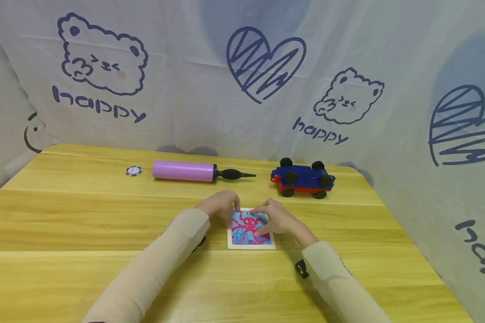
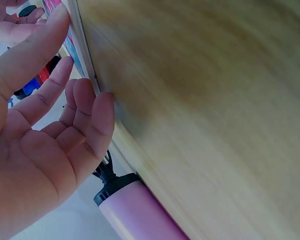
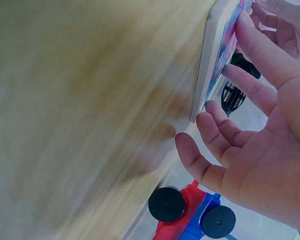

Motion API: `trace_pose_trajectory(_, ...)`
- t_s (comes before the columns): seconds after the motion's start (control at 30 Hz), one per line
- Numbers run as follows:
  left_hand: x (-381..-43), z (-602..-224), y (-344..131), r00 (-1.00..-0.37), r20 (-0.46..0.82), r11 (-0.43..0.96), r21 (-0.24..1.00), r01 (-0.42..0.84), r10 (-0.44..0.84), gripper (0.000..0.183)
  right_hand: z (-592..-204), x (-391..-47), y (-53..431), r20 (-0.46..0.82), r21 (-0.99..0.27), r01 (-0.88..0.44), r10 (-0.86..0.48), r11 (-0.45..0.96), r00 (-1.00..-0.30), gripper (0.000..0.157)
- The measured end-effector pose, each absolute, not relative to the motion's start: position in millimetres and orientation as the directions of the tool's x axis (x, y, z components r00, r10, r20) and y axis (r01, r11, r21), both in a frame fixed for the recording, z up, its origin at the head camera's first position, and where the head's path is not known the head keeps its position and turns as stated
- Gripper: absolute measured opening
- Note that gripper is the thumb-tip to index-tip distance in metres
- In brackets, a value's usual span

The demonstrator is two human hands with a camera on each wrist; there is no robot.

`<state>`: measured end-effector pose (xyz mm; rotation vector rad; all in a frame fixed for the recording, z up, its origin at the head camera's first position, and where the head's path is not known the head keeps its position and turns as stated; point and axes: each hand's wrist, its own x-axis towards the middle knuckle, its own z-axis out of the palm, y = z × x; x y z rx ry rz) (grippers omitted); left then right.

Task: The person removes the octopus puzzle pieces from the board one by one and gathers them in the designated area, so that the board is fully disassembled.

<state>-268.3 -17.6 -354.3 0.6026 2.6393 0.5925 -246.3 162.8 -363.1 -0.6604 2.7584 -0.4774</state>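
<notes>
A square picture board (image 1: 246, 231) with a pink octopus on blue and a white border lies flat on the table. At its far left corner is my left hand (image 1: 221, 206); in the left wrist view the thumb (image 2: 57, 25) rests at the board's border while the other fingers are loosely bent. My right hand (image 1: 280, 220) lies over the right side of the picture. Its thumb (image 3: 247, 30) touches the printed face in the right wrist view, and the remaining fingers spread past the board's edge.
Behind the hands lies a purple hand pump (image 1: 183, 171) with a black nozzle pointing right. A blue-and-white poker chip (image 1: 134, 171) is left of it. At the back right sits a red and blue toy car (image 1: 303, 177), black wheels above and below. A printed cloth (image 1: 178, 89) hangs behind the table.
</notes>
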Motion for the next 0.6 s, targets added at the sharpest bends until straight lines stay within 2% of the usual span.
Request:
trace_pose_trajectory(0.33, -267.4, -352.6, -17.4, -0.829, -0.236, 0.797, 0.494, 0.347, 0.507, 0.039, -360.8, -244.4, 160.9, -0.179, -0.358, -0.406, -0.488, 0.841, -0.854, 0.052)
trace_pose_trajectory(0.6, -262.8, -351.1, -13.1, -0.826, -0.202, 0.817, 0.39, 0.424, 0.525, 0.047, -362.2, -245.6, 162.9, -0.174, -0.369, -0.4, -0.485, 0.839, -0.857, 0.051)
